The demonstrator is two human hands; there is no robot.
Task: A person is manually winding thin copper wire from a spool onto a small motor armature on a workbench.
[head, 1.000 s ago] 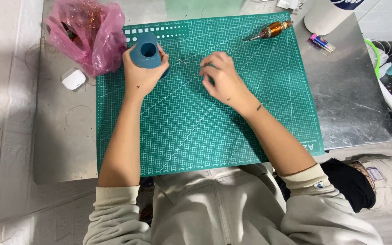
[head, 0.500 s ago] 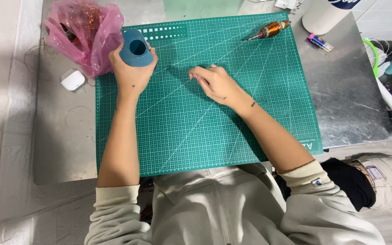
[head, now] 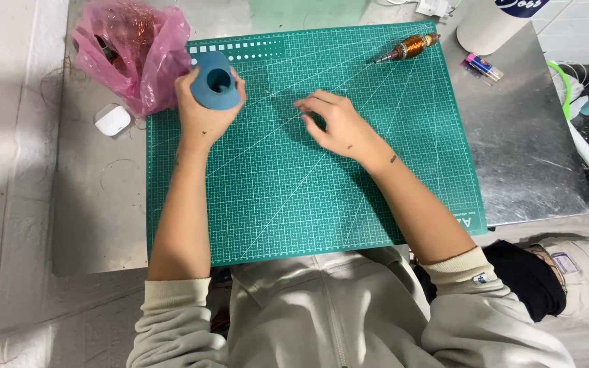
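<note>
Drifted rightward since half a second before, right hand (head: 339,126), fingers loosely curled, holding nothing visible; left hand (head: 207,109) gripped blue spool (head: 214,82) over green cutting mat (head: 376,197), beside pink bag (head: 134,51).

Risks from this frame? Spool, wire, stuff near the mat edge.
1. The left hand grips the blue spool upright near the pink bag; the bag's loose copper wire could snag it.
2. The right hand seems to pinch a very thin wire, barely visible over the green mat; it could kink or snap if pulled.
3. The wound rotor lies loose at the mat's top edge and might roll.
</note>
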